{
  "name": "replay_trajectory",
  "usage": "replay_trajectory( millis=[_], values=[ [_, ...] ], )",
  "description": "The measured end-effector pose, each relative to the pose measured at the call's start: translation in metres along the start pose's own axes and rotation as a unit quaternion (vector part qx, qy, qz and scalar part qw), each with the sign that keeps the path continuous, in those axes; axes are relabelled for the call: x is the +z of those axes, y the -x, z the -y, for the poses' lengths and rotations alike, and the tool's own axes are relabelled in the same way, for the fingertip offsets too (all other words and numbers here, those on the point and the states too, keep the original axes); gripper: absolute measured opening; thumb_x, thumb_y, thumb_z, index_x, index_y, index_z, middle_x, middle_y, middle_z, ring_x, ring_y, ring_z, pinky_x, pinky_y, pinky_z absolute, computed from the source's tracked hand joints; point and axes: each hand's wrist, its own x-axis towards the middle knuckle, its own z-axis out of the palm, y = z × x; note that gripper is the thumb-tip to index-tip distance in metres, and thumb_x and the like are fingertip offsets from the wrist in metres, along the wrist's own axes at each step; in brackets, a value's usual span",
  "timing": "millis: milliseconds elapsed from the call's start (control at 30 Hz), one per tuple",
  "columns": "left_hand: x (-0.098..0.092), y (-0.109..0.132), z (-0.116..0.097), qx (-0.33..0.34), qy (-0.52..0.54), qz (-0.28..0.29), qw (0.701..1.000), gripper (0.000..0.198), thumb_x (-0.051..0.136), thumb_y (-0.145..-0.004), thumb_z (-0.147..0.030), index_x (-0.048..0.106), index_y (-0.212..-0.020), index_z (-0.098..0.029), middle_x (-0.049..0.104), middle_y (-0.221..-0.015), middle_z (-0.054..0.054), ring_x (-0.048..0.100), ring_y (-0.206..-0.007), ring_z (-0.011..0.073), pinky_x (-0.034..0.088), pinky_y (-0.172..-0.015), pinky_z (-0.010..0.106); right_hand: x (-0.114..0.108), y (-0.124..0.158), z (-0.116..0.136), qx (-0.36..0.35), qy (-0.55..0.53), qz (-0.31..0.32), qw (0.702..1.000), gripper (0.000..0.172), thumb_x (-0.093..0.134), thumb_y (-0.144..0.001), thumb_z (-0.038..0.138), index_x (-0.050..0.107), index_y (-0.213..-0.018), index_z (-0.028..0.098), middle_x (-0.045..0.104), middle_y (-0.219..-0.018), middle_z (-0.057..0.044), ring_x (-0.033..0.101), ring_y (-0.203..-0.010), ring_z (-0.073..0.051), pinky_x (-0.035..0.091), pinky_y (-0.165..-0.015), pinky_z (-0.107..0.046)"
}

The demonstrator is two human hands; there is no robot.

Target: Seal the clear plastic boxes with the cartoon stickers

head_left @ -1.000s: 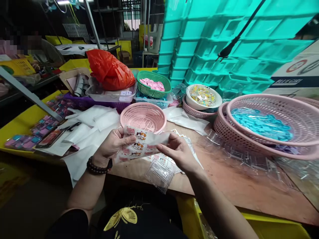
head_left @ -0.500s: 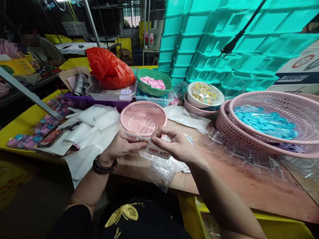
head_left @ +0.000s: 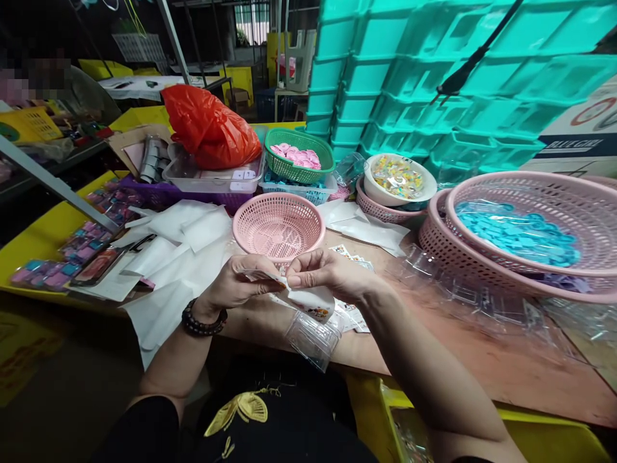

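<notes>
In front of my chest, a small printed sticker sheet [head_left: 311, 302] is bent between my two hands. My left hand [head_left: 236, 283], with a beaded bracelet at its wrist, pinches the sheet's left part between thumb and fingers. Closed in a pinch, my right hand [head_left: 325, 273] is at the sheet's upper edge; its fingertips cover what exactly they grip. Below the sheet, a clear plastic case [head_left: 314, 341] lies at the table's front edge. More printed sheets [head_left: 354, 316] are partly hidden behind my right hand and wrist.
A pink basket [head_left: 278, 225] stands just beyond my hands. White paper sheets [head_left: 178, 254] are spread at the left. Larger pink baskets [head_left: 434, 231] with blue pieces [head_left: 515, 235] sit at the right, near clear plastic cases [head_left: 463, 289]. Turquoise crates [head_left: 409, 83] are stacked behind.
My right hand has moved in toward the left, its fingers closing into a pinch at the sheet's edge. The sheet now bends and tilts more than before.
</notes>
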Motion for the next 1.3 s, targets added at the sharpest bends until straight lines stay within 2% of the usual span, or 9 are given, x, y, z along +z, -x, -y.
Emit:
replay_trajectory(
  millis=[333,567,667,867,1000,1100,1167,1233,1300],
  values=[
    [0.008,0.003,-0.002,-0.101,-0.026,-0.069,0.992,0.019,0.083,-0.075,-0.030,0.078,-0.085,-0.014,0.080,-0.082,0.008,0.076,-0.073,0.0177,0.062,-0.070,0.025,0.003,0.008,0.004,-0.112,0.073,-0.042,0.990,0.037,0.084,-0.068,0.049,0.068,-0.073,0.016,0.063,-0.069,0.002,0.053,-0.065,-0.010,0.041,-0.063,-0.025],
    [0.006,0.000,0.001,-0.058,0.025,-0.040,0.997,0.018,0.088,-0.069,-0.029,0.077,-0.075,-0.015,0.076,-0.073,0.004,0.073,-0.066,0.0151,0.060,-0.063,0.022,0.005,0.005,0.002,-0.111,0.154,-0.029,0.981,0.037,0.078,-0.072,0.050,0.063,-0.070,0.016,0.058,-0.066,0.003,0.048,-0.061,-0.010,0.037,-0.060,-0.025],
    [0.008,0.000,-0.001,-0.083,0.014,-0.071,0.994,0.017,0.088,-0.069,-0.028,0.077,-0.075,-0.015,0.077,-0.073,0.005,0.073,-0.066,0.0155,0.060,-0.063,0.023,0.010,0.007,-0.001,-0.168,0.195,-0.086,0.962,0.025,0.073,-0.078,0.041,0.064,-0.075,0.017,0.062,-0.072,0.001,0.053,-0.066,-0.012,0.042,-0.066,-0.027],
    [0.015,0.000,-0.003,-0.147,-0.023,-0.138,0.979,0.019,0.081,-0.076,-0.029,0.078,-0.085,-0.013,0.080,-0.085,0.009,0.076,-0.079,0.0212,0.062,-0.071,0.028,0.028,0.018,-0.011,-0.320,0.430,-0.287,0.794,0.004,0.065,-0.085,0.023,0.069,-0.086,0.024,0.070,-0.109,-0.006,0.059,-0.107,-0.024,0.040,-0.097,-0.045],
    [0.020,0.003,-0.003,-0.160,-0.042,-0.119,0.979,0.038,0.080,-0.073,-0.025,0.072,-0.109,-0.014,0.079,-0.089,0.006,0.076,-0.080,0.0191,0.062,-0.074,0.027,0.028,0.010,-0.023,-0.338,0.512,-0.381,0.691,0.005,0.069,-0.087,0.026,0.068,-0.082,0.025,0.072,-0.098,-0.003,0.059,-0.102,-0.024,0.035,-0.098,-0.045],
    [0.026,0.006,-0.001,-0.149,-0.100,-0.143,0.973,0.054,0.082,-0.070,-0.021,0.064,-0.121,-0.017,0.077,-0.103,0.006,0.074,-0.088,0.0177,0.060,-0.079,0.026,0.037,0.003,-0.032,-0.353,0.589,-0.457,0.565,0.009,0.066,-0.089,0.021,0.067,-0.080,0.025,0.073,-0.093,-0.002,0.058,-0.098,-0.023,0.030,-0.096,-0.044],
    [0.029,0.008,0.000,-0.144,-0.156,-0.171,0.962,0.058,0.081,-0.069,-0.019,0.061,-0.124,-0.018,0.076,-0.106,0.005,0.073,-0.086,0.0158,0.059,-0.076,0.023,0.052,0.005,-0.035,-0.360,0.633,-0.451,0.515,0.011,0.063,-0.090,0.019,0.066,-0.080,0.022,0.072,-0.090,-0.002,0.058,-0.091,-0.021,0.029,-0.094,-0.042],
    [0.030,0.009,0.001,-0.149,-0.202,-0.175,0.952,0.058,0.078,-0.071,-0.018,0.058,-0.126,-0.019,0.076,-0.097,0.003,0.071,-0.077,0.0133,0.056,-0.070,0.021,0.068,0.016,-0.033,-0.366,0.643,-0.386,0.551,0.012,0.059,-0.091,0.020,0.064,-0.080,0.020,0.070,-0.087,-0.003,0.057,-0.084,-0.019,0.033,-0.087,-0.040],
    [0.027,0.010,0.001,-0.159,-0.200,-0.150,0.955,0.054,0.076,-0.073,-0.019,0.058,-0.123,-0.018,0.075,-0.089,0.001,0.069,-0.071,0.0129,0.055,-0.065,0.021,0.077,0.034,-0.024,-0.364,0.597,-0.307,0.646,0.012,0.056,-0.092,0.023,0.062,-0.083,0.020,0.070,-0.088,-0.005,0.059,-0.083,-0.020,0.038,-0.081,-0.037]
  ],
)
